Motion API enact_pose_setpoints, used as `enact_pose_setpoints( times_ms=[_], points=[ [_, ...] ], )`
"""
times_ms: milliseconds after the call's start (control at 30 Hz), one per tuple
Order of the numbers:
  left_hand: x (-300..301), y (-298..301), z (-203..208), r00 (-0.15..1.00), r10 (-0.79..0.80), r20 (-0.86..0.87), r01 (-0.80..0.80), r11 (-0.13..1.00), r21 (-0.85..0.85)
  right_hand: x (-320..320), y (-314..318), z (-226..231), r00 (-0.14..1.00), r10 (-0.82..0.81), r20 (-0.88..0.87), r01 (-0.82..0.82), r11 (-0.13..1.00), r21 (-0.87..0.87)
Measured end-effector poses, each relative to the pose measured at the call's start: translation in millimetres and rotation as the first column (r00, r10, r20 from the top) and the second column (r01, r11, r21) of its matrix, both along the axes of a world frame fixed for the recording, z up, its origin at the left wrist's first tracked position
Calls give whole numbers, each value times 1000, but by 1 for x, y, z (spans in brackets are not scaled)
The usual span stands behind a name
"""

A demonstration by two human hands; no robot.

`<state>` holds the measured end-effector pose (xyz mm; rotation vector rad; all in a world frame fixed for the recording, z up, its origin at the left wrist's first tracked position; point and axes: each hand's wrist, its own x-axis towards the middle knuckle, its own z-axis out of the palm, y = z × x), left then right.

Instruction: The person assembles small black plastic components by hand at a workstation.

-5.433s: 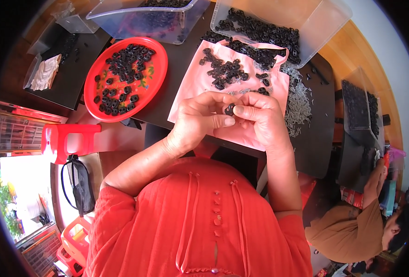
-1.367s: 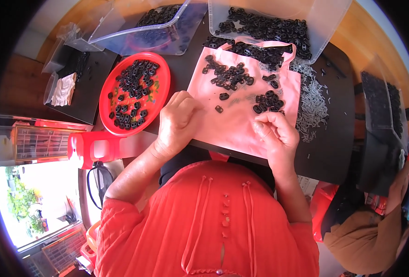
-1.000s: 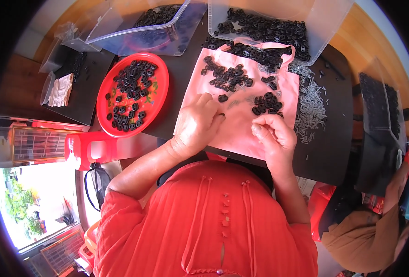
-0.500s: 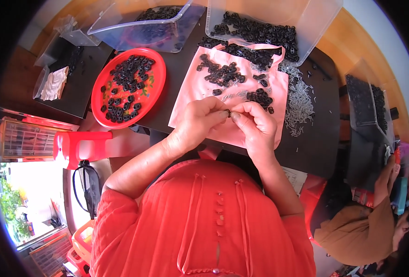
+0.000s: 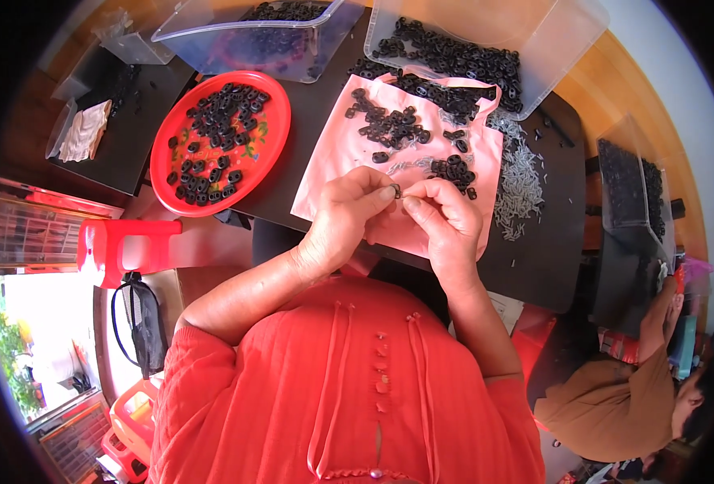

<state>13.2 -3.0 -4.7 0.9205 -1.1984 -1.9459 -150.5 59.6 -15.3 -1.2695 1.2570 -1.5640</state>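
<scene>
Over the near part of a pink cloth bag (image 5: 328, 173), my two hands meet fingertip to fingertip. My left hand (image 5: 347, 214) is closed in a pinch on a small black part (image 5: 396, 191), mostly covered by the fingers. Thumb and forefinger of my right hand (image 5: 445, 218) are pressed together right beside it; what they hold, if anything, is too small to make out. Just beyond the hands lie a heap of black oval parts with holes (image 5: 453, 171) and a few thin clear pieces (image 5: 409, 164). More black parts (image 5: 393, 125) are spread farther up the bag.
A red tray (image 5: 276, 153) with black parts is at the left. Clear bins (image 5: 566, 48) of black parts stand at the back. Small pale pins (image 5: 518, 181) are heaped right of the bag. A person in brown (image 5: 615, 403) sits at the right; a red stool (image 5: 103, 246) stands left.
The left fingertips have turned slightly, so the black part shows more between them. A small gap has opened between the two hands. The whole view has shifted a little.
</scene>
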Motion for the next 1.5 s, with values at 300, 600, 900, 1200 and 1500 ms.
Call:
enact_pose_setpoints(
  times_ms=[300, 600, 900, 1200, 1500],
  points=[
    [-2, 2, 0, 999, 34, 22, -33, 999, -20, 4, -7, -2, 991, -105, -82, 97, 991, -89],
    [0, 1, -5, 998, -14, 61, 21, 993, -114, 3, -2, -4, 991, -126, -46, 121, 989, -84],
    [-4, 4, -4, 999, -2, 51, 6, 997, -76, 2, 0, -2, 988, -139, -63, 133, 987, -89],
    [-4, 6, -3, 998, 10, 70, -3, 995, -103, 4, -1, 1, 984, -148, -96, 137, 984, -110],
    [-4, 6, -3, 997, 25, 66, -19, 995, -100, 5, -1, 2, 986, -146, -87, 134, 983, -127]
  ],
)
